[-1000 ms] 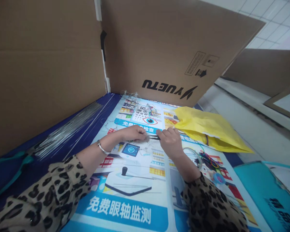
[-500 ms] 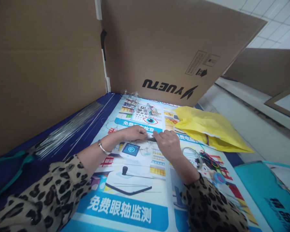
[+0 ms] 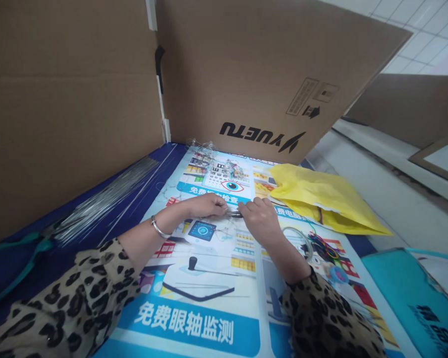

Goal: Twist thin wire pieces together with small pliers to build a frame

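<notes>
My left hand (image 3: 208,205) is closed in a pinch over the printed sheet, its fingertips on what looks like a thin wire (image 3: 224,231) that shows faintly below them. Facing it, my right hand (image 3: 259,219) is wrapped round slim, dark metal pliers (image 3: 234,214). Their narrow jaws point left and reach the left fingertips; the handles are hidden in my palm. The exact contact between jaws and wire is too small to see.
A bundle of straight wires (image 3: 108,199) and teal-handled pliers (image 3: 26,248) lie left. Tangled wire (image 3: 235,170) is at the back, before a cardboard panel (image 3: 269,74). Rightward are a yellow bag (image 3: 321,199), coloured cords (image 3: 323,247), a wire coil (image 3: 309,248) and a teal packet (image 3: 406,293).
My right hand has shifted slightly and turned, so more of the pliers' jaws shows between the hands. The left hand stays nearly still.
</notes>
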A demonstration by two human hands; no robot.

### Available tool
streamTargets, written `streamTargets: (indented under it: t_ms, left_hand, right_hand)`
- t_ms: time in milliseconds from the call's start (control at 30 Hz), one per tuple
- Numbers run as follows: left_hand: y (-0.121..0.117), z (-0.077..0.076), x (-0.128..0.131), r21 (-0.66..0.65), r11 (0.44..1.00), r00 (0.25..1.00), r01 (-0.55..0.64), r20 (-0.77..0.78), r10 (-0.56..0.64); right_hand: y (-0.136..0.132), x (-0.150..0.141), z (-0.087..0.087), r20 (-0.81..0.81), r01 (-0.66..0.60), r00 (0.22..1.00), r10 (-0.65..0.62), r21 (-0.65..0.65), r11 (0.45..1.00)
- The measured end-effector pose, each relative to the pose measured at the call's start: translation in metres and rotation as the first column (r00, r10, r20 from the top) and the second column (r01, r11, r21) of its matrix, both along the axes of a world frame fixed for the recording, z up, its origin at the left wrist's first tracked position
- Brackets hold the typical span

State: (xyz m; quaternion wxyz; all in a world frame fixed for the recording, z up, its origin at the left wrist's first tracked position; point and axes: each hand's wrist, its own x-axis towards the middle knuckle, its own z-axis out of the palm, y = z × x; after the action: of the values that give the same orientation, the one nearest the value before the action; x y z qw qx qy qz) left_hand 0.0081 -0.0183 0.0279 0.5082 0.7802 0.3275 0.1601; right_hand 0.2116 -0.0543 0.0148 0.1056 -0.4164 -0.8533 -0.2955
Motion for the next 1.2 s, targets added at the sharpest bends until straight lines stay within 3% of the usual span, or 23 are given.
streamTargets:
  t_ms: [200,533,1200]
  left_hand:
    - [-0.0014,0.0028,-0.0004,-0.095,0.995,0.999,0.018,0.040,-0.015]
    - [-0.0004,0.0001,-0.0007,-0.145,0.989,0.998,0.023,0.065,-0.014]
    - [-0.0003,-0.0042,0.0012,0.054,0.998,0.998,-0.031,-0.047,0.034]
  right_hand:
    - [0.0010,-0.0006,0.0005,0.018,0.023,1.000,-0.023,-0.022,0.999]
    - [0.0011,-0.0058,0.0013,0.057,0.090,0.995,-0.085,-0.091,0.992]
    - [0.0029,-0.0084,-0.0015,0.107,0.185,0.981,-0.163,-0.237,0.954]
